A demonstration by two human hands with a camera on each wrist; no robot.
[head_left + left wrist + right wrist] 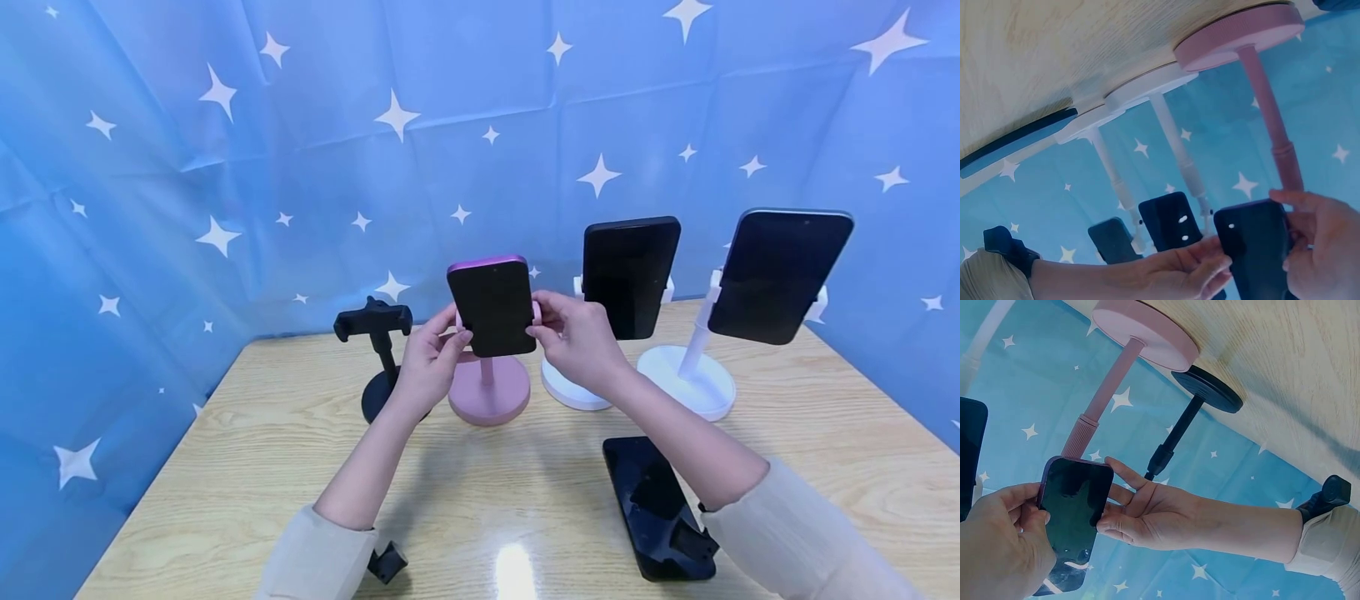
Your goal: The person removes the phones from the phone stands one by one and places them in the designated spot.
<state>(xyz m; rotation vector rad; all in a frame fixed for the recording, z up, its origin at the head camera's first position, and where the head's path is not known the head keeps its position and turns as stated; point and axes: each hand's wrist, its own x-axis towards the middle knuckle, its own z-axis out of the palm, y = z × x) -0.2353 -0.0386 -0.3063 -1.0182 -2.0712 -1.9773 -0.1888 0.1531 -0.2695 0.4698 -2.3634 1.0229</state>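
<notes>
A smartphone with a dark screen and a magenta edge (493, 307) sits upright in the clamp of a pink phone stand (489, 398). My left hand (427, 360) grips its left side, thumb along the front edge and fingers at the clamp. On the opposite side, my right hand (579, 337) pinches the right edge beside the pink clamp end (536, 313). In the left wrist view the pink pole (1266, 106) runs from the base to behind the phone. The back of the phone is hidden.
Left of the pink stand stands a black phone stand (381, 325) with nothing in its clamp. To the right, two white stands (693, 379) hold a black phone (632, 275) and a larger phone (780, 275). Another phone (648, 508) lies on the wooden table (247, 467), partly under my right forearm.
</notes>
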